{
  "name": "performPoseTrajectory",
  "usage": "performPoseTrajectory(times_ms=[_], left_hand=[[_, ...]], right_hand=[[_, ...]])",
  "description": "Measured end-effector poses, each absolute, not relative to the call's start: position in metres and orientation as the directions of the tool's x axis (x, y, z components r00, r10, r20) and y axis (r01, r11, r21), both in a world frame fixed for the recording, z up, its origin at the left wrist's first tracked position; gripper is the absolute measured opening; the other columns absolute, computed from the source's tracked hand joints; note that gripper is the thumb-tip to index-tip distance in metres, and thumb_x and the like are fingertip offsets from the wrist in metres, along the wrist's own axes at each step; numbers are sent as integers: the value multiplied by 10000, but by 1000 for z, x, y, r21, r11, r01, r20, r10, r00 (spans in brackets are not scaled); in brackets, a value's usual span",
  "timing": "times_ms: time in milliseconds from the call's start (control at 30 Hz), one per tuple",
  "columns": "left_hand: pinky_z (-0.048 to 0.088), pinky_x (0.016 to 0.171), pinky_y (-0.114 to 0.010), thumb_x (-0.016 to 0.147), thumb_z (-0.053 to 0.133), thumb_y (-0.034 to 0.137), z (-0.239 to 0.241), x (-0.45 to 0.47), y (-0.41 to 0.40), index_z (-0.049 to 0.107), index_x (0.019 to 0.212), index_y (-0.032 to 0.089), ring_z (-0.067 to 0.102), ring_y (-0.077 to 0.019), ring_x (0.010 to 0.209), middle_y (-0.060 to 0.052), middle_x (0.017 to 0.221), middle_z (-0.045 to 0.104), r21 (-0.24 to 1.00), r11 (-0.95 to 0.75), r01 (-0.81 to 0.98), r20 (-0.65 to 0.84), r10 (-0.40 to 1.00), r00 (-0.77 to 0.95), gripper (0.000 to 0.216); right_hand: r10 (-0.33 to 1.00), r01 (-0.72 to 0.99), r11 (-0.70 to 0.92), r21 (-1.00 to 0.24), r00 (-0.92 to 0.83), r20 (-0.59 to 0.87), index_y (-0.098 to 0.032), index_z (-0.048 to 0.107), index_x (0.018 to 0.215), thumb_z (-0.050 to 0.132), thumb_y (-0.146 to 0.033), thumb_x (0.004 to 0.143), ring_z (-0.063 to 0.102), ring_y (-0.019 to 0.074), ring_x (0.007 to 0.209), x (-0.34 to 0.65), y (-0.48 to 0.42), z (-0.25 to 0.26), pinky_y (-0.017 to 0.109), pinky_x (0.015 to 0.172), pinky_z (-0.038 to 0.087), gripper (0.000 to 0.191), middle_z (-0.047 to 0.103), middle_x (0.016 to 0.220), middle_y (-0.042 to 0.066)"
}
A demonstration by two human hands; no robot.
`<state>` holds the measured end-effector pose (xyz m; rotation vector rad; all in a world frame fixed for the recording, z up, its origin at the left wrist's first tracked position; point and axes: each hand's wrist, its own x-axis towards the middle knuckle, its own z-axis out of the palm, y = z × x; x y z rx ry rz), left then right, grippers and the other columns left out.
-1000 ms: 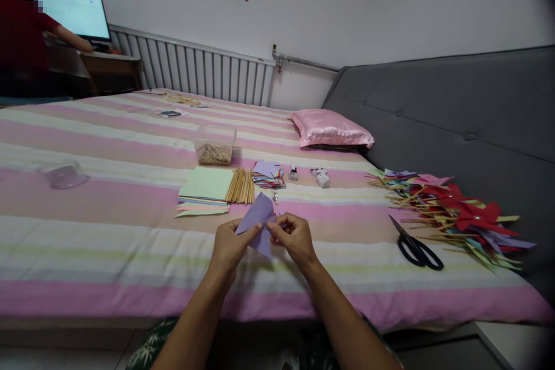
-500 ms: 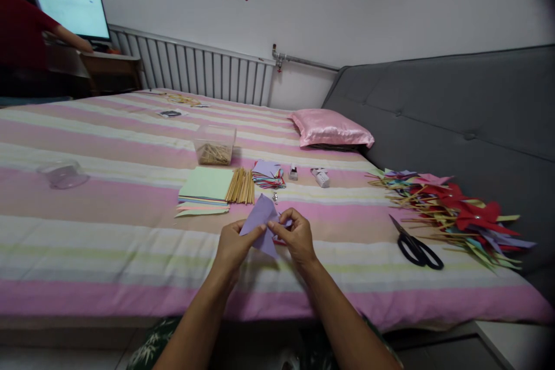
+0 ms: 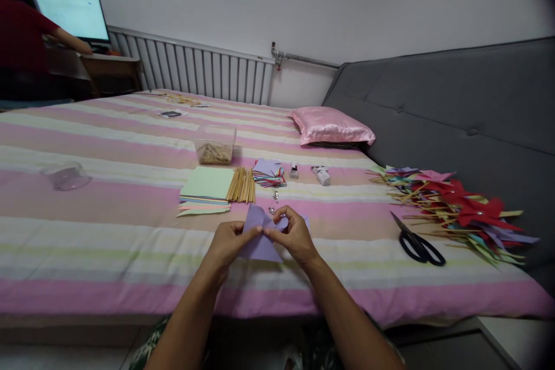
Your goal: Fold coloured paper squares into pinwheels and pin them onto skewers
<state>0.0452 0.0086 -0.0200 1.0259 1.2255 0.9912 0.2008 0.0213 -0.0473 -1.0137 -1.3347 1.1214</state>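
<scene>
Over the near side of the striped bed (image 3: pixel 130 248), we hold a purple paper (image 3: pixel 262 251) between our hands: our left hand (image 3: pixel 229 241) pinches its left part between thumb and fingers, while our right hand (image 3: pixel 297 237) pinches near its middle, beside a curled corner. Our forearms reach forward, angled inward, bringing both thumbs close together.

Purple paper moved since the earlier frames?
Yes, slightly down the view: the top corner of the purple paper, earlier above the near end of the stick bundle, is now about level with it.
</scene>
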Motion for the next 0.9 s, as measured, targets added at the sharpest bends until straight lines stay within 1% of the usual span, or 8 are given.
performPoseTrajectory(times_ms=[200, 300, 400, 567, 700, 900], left_hand=[[387, 515, -244, 489, 789, 395, -24, 45, 10, 723, 656, 92, 547, -162, 533, -58, 606, 661, 977, 210, -35, -206, 974, 96, 353], [362, 490, -234, 476, 789, 388, -24, 46, 10, 710, 605, 95, 523, -148, 502, -43, 559, 635, 980, 196, -27, -194, 979, 64, 329], [359, 483, -234, 473, 782, 373, -23, 47, 10, 709, 598, 102, 516, -142, 481, -36, 542, 628, 976, 214, -50, -212, 977, 41, 307], [363, 470, -241, 483, 775, 347, -23, 47, 11, 716, 602, 108, 525, -151, 475, -41, 543, 634, 977, 201, -70, -199, 980, 28, 273], [363, 482, -233, 493, 779, 348, -25, 45, 12, 719, 613, 102, 516, -137, 485, -39, 553, 635, 977, 200, -69, -197, 979, 50, 280], [374, 494, -230, 498, 784, 348, -26, 45, 12, 728, 640, 103, 517, -130, 498, -40, 572, 642, 973, 219, -68, -215, 974, 66, 289]], right_hand=[[975, 20, 208, -978, -91, 205, -203, 467, 715, 758, -321, 602, 347, 47, 418, 202, 20, -45, 168, 393, 277, 333, 426, 581, -87], [969, -10, 229, -973, -91, 229, -195, 494, 682, 757, -346, 610, 387, 57, 442, 203, 20, -45, 177, 418, 321, 312, 471, 592, -68], [961, -17, 254, -967, -104, 254, -185, 526, 664, 752, -359, 626, 440, 68, 474, 204, 20, -45, 188, 447, 376, 288, 536, 638, -37], [961, -28, 236, -971, -138, 238, -179, 611, 720, 711, -348, 691, 530, 98, 515, 208, 22, -48, 209, 496, 440, 198, 603, 655, -9], [959, 11, 254, -967, -129, 251, -168, 655, 725, 705, -313, 699, 568, 115, 550, 210, 23, -51, 220, 518, 456, 155, 647, 675, 16], [949, 94, 302, -949, -123, 290, -165, 668, 702, 683, -263, 709, 576, 129, 571, 209, 20, -46, 237, 545, 458, 99, 673, 699, 36]])
